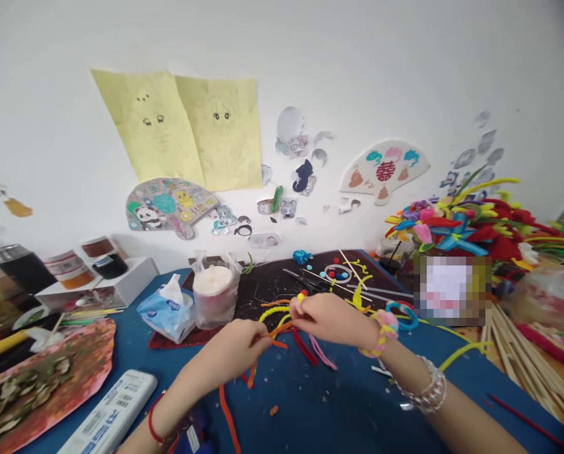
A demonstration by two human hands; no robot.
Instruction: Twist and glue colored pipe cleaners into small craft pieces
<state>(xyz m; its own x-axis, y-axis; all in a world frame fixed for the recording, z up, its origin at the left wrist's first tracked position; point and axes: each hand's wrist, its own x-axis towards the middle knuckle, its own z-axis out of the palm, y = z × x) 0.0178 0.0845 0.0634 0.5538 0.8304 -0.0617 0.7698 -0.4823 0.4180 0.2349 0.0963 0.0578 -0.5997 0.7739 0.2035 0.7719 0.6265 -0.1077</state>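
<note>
My left hand (238, 340) is closed, thumb and fingertips pinching an orange pipe cleaner (281, 328) over the blue table. Its other end runs to my right hand (318, 318), whose curled fingers grip it. A small red and yellow ring sits on a finger of my right hand. Just behind the hands, a yellow pipe cleaner (273, 311) arches on the dark mat. Red (305, 349) and pink pipe cleaners (323, 353) trail below my right hand. Another orange pipe cleaner (229, 417) lies nearer the front edge. My right fingertips are partly hidden.
Scissors (305, 280) lie on the mat behind my right hand, near a clear ring of pom-poms (337, 273). At left stand a tissue pack (167, 310), a bagged cup (213, 287) and a white box (109, 416). Pipe-cleaner flowers (457, 227) and wooden sticks (523, 359) are on the right.
</note>
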